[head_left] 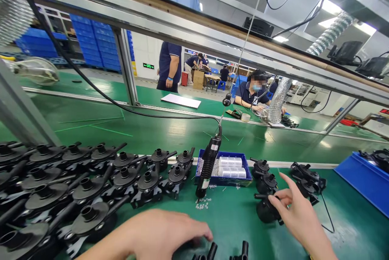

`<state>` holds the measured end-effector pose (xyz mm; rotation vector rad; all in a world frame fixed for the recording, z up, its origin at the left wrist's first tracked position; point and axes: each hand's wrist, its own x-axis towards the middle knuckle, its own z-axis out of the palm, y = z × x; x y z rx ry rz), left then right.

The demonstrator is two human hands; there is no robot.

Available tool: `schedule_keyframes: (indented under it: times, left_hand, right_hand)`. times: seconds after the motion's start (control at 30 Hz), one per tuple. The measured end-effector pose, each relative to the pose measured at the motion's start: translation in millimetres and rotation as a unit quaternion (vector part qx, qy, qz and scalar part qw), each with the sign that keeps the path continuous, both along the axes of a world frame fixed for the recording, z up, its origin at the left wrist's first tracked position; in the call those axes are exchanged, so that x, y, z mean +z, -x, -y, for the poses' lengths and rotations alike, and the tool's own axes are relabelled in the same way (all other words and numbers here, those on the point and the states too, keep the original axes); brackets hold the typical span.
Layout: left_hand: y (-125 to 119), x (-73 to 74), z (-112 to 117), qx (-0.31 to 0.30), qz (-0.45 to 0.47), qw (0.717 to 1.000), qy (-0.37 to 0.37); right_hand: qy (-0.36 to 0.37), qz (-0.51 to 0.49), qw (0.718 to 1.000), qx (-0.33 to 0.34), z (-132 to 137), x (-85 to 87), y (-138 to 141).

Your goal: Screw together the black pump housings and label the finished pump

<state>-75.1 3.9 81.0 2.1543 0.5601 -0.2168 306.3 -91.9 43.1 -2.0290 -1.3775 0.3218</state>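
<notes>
My right hand (296,211) is at the right of the bench, thumb and curled fingers at the top of a black pump-like housing (266,211) with a short side tube; its index finger sticks up, apart. My left hand (164,231) reaches in low at the centre, fingers stretched and bent downward, some hidden beneath. Near its fingertips, black tube ends (212,250) rise at the bottom edge, and another black tubed part (244,250) stands to their right. A black electric screwdriver (209,163) hangs tip down over small pale rings (202,203) scattered on the green mat.
Rows of black housings (88,187) fill the left side. A blue tray (247,175) holds small metal pieces and white rolls (232,167). More black units (306,179) with a cable stand at right, near a blue bin (364,183). A co-worker (252,92) sits across the bench.
</notes>
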Motion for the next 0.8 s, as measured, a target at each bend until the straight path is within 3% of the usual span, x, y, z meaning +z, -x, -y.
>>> schedule_keyframes:
  times: [0.1,0.2,0.3,0.37,0.47,0.57,0.7,0.8]
  left_hand:
    - [-17.3,-20.0,-4.8,0.106,0.106,0.981,0.126]
    - [-53.5,-59.8,1.6,0.208,0.269,0.931,0.131]
    - [-83.5,-93.8,12.8,0.180,0.374,0.898,0.147]
    - [-92.2,-105.7,18.7,0.179,0.405,0.885,0.142]
    - [-92.6,-111.8,23.7,0.244,0.406,0.874,0.109]
    - [-89.7,-113.6,25.8,0.319,0.408,0.851,0.088]
    - [-90.7,-116.7,27.0,0.376,0.425,0.823,0.018]
    - [-92.4,-116.5,27.4,0.392,0.433,0.811,-0.038]
  right_hand:
    - [-0.041,-0.173,0.981,0.075,-5.5,4.8,25.6]
    - [-0.060,-0.315,0.940,0.117,-14.3,1.6,58.2]
    - [-0.073,-0.397,0.905,0.131,-21.7,-10.9,83.4]
    - [-0.088,-0.409,0.900,0.124,-24.0,-20.1,91.5]
    - [-0.134,-0.356,0.920,0.090,-22.8,-26.9,92.2]
    - [-0.146,-0.328,0.928,0.098,-17.5,-22.6,88.5]
    - [-0.038,-0.429,0.890,0.148,-10.8,-12.8,91.2]
    - [0.014,-0.449,0.874,0.185,-8.4,-10.5,98.0]
